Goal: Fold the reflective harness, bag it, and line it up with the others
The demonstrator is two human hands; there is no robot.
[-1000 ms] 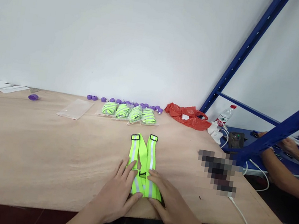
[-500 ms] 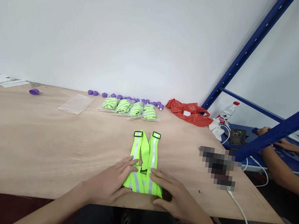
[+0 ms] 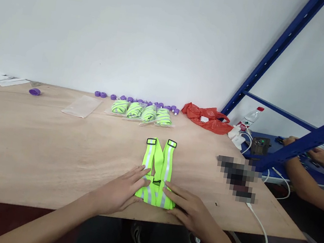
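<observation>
A neon-yellow reflective vest point(image 3: 158, 165) of strap webbing, with grey stripes, lies folded flat near the table's front edge. Two black buckles top its straps at the far end. My left hand point(image 3: 122, 191) rests on the vest's lower left side, fingers stretched out and apart. On the lower right side lies my right hand point(image 3: 190, 207), its fingers likewise extended over the webbing and the thumb near the bottom edge. Neither hand is closed around the vest.
Bagged vests point(image 3: 134, 110) and purple rolls point(image 3: 130, 99) line the wall. A clear plastic bag point(image 3: 81, 106) lies left of them, a red bag point(image 3: 211, 120) right. A blurred-out object point(image 3: 237, 179) with a white cable lies rightward. Beyond the blue frame point(image 3: 292, 147) another person's arms work.
The camera view has shifted slightly, so the table sits a little higher in the picture. Both hands stay on the vest, with only small movement.
</observation>
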